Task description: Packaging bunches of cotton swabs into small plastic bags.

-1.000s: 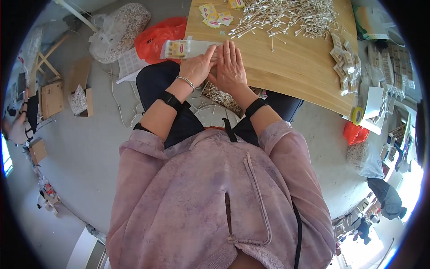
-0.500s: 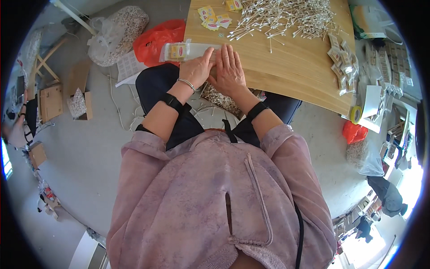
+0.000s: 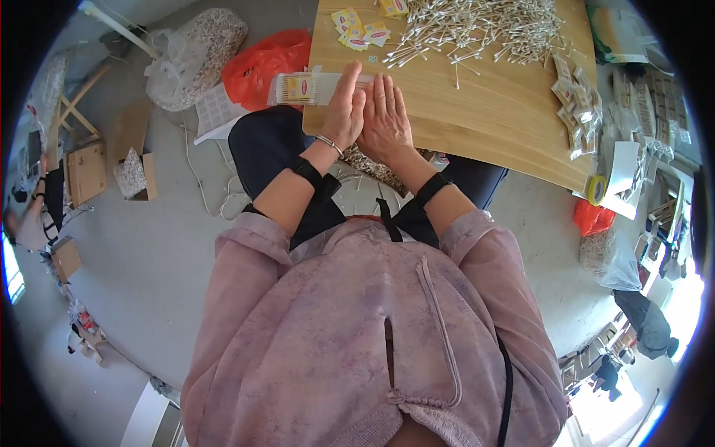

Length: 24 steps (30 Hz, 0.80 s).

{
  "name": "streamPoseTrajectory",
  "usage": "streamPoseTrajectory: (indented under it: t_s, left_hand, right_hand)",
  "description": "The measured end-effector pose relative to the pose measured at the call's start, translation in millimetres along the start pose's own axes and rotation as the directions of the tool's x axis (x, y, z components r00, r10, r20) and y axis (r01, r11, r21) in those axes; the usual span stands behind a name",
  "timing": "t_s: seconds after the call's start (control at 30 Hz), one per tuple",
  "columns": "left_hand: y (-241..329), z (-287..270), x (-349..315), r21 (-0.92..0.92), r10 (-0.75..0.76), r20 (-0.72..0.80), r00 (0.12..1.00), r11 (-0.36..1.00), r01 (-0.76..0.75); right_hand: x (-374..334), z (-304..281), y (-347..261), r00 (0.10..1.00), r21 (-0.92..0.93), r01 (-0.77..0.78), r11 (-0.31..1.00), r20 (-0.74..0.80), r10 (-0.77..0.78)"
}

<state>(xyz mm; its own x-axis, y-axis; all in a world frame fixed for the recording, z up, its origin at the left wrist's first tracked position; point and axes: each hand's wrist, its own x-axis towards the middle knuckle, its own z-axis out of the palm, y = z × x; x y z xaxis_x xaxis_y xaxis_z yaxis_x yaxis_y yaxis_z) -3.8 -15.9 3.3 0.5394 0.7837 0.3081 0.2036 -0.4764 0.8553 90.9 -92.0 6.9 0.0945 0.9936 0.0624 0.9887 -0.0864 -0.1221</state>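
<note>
At the near left edge of the wooden table, my left hand stands on its side with straight fingers pointing away from me. Beside it, my right hand lies palm down with its fingers stretched out flat. The two hands touch along their inner sides, over a strip of clear plastic wrapping. Left of them, a clear packet of cotton swabs with a yellow and white card lies at the table corner. What lies under my palms is mostly hidden. Farther off is a big pile of loose cotton swabs.
Small yellow cards lie at the far left of the table. Filled swab packets are heaped at its right edge, near a yellow tape roll. A red plastic bag is at the left; more swabs sit below the table edge.
My left hand has turned from lying flatter over the wrapping onto its side, its fingers raised and straightened. My right hand stays flat in nearly the same place. The view has shifted slightly.
</note>
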Motion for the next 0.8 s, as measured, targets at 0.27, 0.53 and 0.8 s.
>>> streamPoseTrajectory:
  t_s: [0.27,0.53,0.8]
  left_hand:
    - [3,-6,6,-0.116,-0.089,-0.106,0.990,0.990,0.077]
    - [7,-19,9,-0.249,-0.161,0.050,0.986,0.954,0.168]
    - [0,-21,8,-0.428,-0.233,0.075,0.970,0.871,0.242]
  right_hand:
    - [0,-3,-5,1.000,0.147,-0.025,0.989,-0.015,0.027]
    - [3,-6,-11,0.999,0.158,-0.050,0.986,0.009,0.050]
    - [4,-9,-16,0.998,0.180,-0.059,0.982,-0.001,0.060]
